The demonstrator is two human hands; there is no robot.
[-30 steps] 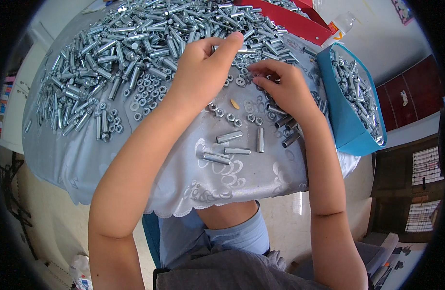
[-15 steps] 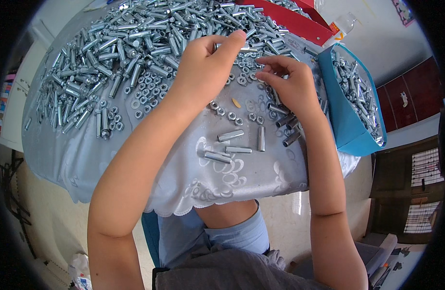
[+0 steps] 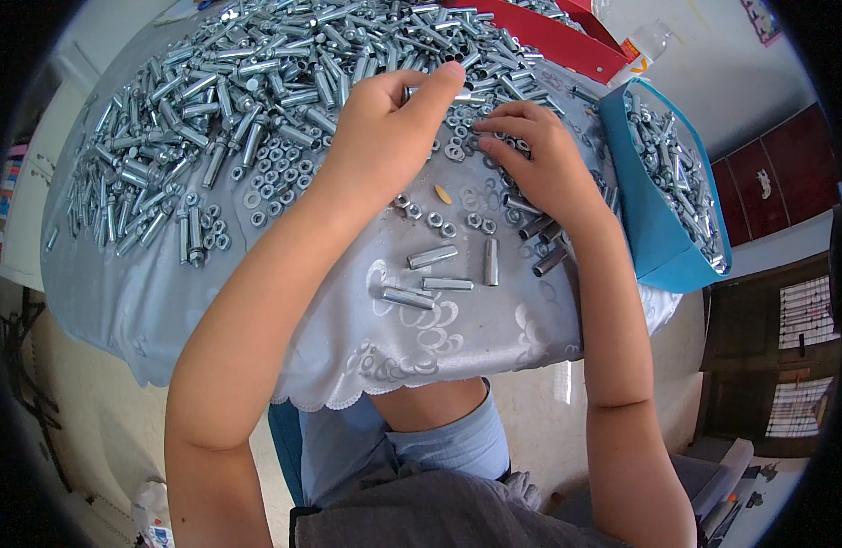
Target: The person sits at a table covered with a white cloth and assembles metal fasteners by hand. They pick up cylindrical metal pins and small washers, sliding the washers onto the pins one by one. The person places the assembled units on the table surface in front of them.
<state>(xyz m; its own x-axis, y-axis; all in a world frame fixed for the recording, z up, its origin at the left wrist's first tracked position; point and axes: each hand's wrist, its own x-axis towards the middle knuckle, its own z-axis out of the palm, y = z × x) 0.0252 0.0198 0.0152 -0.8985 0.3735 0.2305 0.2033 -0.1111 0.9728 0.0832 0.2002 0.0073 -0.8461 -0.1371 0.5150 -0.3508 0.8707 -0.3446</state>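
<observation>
1. Your left hand (image 3: 389,132) pinched a metal bolt (image 3: 472,98) between thumb and curled fingers, its end sticking out toward your other hand.
2. Your right hand (image 3: 540,163) hung just to the right, thumb and fingers parted in a loose curve beside some loose nuts (image 3: 459,132); whether a fingertip touched one, I could not tell.
3. A big pile of bolts (image 3: 284,71) spread beyond and to the left of your left hand.
4. Nearer you than both hands, four short tubes (image 3: 491,262) lay on the tablecloth (image 3: 494,333).
5. Right of your right hand stood a blue box (image 3: 654,239) filled with bolts.
6. Beyond your right hand were a red box (image 3: 567,41) and, just beside it, a clear bottle (image 3: 652,41).
</observation>
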